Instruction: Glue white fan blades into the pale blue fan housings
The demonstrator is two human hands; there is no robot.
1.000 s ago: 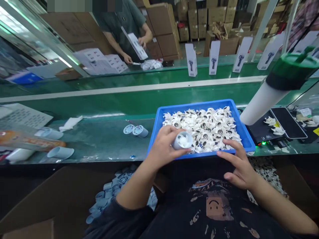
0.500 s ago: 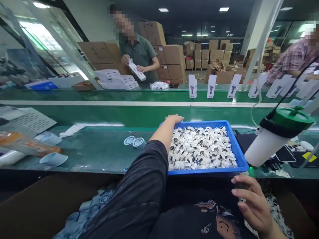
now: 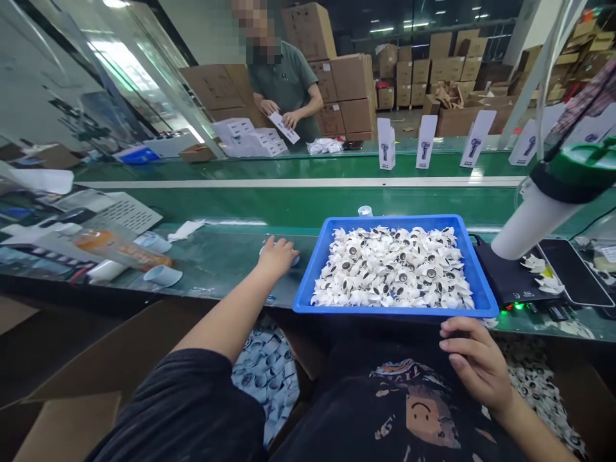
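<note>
My left hand [image 3: 278, 258] is on the green worktop left of the blue tray [image 3: 303, 292], fingers curled down over a light-blue round plastic part [image 3: 295, 260]. Most of that part is hidden beneath the hand. White fan impellers [image 3: 392, 266] with dark round centres fill the tray in a loose heap. Another small light-blue plastic part [image 3: 364, 210] stands on the green conveyor, just behind the tray. Close to the tray's front right corner, my right hand [image 3: 476, 362] hovers before my body with loosely bent, parted fingers and nothing in it.
A black box [image 3: 513, 282] with green lights, a phone [image 3: 577, 269] and a white cylinder with a green lid [image 3: 539, 218] are at right. Printed cartons [image 3: 426, 142] stand across the conveyor. A box of blue parts [image 3: 267, 378] sits below. A co-worker [image 3: 289, 77] handles a carton opposite.
My left hand has moved from behind the tray back left onto the light-blue parts. One light-blue part now shows on the conveyor. My right hand stays near the tray's front corner. The view has shifted.
</note>
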